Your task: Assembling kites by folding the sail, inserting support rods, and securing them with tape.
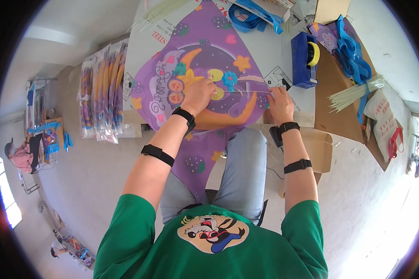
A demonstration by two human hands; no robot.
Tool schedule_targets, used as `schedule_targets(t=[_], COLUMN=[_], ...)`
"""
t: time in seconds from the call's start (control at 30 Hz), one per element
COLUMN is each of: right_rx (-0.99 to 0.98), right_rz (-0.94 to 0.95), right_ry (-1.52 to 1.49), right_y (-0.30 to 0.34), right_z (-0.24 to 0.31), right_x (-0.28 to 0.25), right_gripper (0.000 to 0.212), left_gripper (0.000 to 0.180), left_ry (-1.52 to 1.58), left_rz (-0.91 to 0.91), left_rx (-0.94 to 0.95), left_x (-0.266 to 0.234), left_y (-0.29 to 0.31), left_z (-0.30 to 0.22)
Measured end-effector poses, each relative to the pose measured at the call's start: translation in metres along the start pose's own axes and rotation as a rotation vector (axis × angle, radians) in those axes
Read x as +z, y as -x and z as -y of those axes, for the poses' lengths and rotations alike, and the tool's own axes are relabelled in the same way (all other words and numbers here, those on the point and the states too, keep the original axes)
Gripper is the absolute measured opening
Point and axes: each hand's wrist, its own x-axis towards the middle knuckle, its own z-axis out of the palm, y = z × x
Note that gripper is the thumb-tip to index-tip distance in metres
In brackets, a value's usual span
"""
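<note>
A purple kite (191,44) with a moon, stars and strawberries lies spread over the table, its lower point hanging down over my lap. Across its middle runs a thin white rod (244,91). My left hand (199,96) is closed around the rod near the kite's centre, its fingers curled over the printed picture. With fingers pinched, my right hand (281,105) holds the rod's right end by the kite's right corner. The exact fingertip contact there is too small to make out.
Right of the kite stands a blue tape dispenser (303,60) with yellow tape. Beyond it, blue ribbon (351,56) and a bundle of pale rods (357,93) lie on cardboard. Packed kites (102,90) hang at the table's left edge. An open cardboard box (317,149) sits below right.
</note>
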Motion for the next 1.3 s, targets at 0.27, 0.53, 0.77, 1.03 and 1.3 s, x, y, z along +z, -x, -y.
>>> schedule_targets(t=[0.27, 0.53, 0.77, 1.03, 1.3], right_rx=[-0.039, -0.143, -0.136, -0.003, -0.042], right_rz=[0.099, 0.081, 0.015, 0.040, 0.108], right_ry=[0.122, 0.118, 0.055, 0.050, 0.060], right_y=[-0.011, -0.001, 0.004, 0.016, 0.048], right_z=[0.004, 0.010, 0.011, 0.022, 0.026], right_x=[0.001, -0.002, 0.007, 0.008, -0.006], right_gripper=[0.007, 0.004, 0.004, 0.010, 0.042], left_gripper=[0.006, 0.005, 0.004, 0.006, 0.009], left_ry=[0.037, 0.074, 0.109, 0.169, 0.188], left_rz=[0.014, -0.008, -0.031, -0.034, -0.131], left_rx=[-0.050, -0.135, -0.126, -0.175, -0.142], left_x=[0.000, 0.004, 0.004, 0.010, 0.015], left_y=[-0.002, 0.003, 0.001, 0.008, 0.011], left_z=[-0.003, -0.001, -0.004, 0.000, 0.002])
